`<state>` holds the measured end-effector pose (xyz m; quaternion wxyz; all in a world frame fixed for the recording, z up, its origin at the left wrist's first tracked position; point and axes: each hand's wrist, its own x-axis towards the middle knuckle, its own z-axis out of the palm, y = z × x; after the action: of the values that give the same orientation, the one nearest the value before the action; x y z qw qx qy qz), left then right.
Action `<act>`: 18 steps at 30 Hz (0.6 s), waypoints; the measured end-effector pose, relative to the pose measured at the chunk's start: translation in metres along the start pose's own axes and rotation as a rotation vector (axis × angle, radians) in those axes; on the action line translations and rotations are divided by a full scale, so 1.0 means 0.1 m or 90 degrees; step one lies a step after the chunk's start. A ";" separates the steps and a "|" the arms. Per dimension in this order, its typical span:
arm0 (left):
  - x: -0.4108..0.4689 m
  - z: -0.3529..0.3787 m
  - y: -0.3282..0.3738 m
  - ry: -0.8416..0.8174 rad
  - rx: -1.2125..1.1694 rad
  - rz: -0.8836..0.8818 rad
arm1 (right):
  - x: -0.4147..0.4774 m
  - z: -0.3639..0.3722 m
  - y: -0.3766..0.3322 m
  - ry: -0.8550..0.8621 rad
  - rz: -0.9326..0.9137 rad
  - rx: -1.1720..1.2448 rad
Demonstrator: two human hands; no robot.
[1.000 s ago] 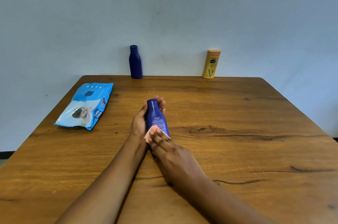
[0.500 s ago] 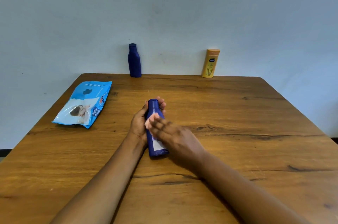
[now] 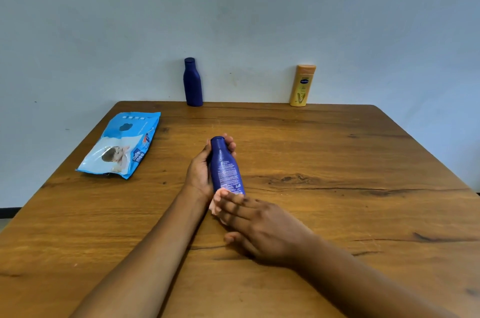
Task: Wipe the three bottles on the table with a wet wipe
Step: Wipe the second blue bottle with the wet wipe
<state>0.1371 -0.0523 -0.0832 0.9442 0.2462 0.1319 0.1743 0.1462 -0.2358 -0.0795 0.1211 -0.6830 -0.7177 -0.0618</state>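
Centrally, the left hand [image 3: 200, 175] curls round the blue bottle [image 3: 225, 164], cap up-frame; the right hand [image 3: 259, 224], fingers straight, presses a wet wipe [image 3: 217, 201] (pale pink) on its base end; dark bottle [image 3: 192, 82] and yellow bottle [image 3: 302, 85] stand upper centre; wipes pack [image 3: 122, 145] left.

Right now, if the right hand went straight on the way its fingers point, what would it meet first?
Probably the left hand: the right hand points up-left across the bottom of the blue bottle, which the left hand grips. Depth is hard to judge.
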 end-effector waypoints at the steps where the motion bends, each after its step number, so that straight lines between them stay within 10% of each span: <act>1: 0.00 0.02 -0.01 -0.002 0.000 0.002 | 0.03 -0.02 0.07 0.012 0.019 -0.007; 18: -0.06 0.01 0.01 0.015 0.013 0.042 | 0.45 0.19 -0.17 0.095 0.252 -0.047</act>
<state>0.1323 -0.0542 -0.0810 0.9338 0.2579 0.1365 0.2069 0.1262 -0.1881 -0.0852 0.1585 -0.8080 -0.5561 -0.1132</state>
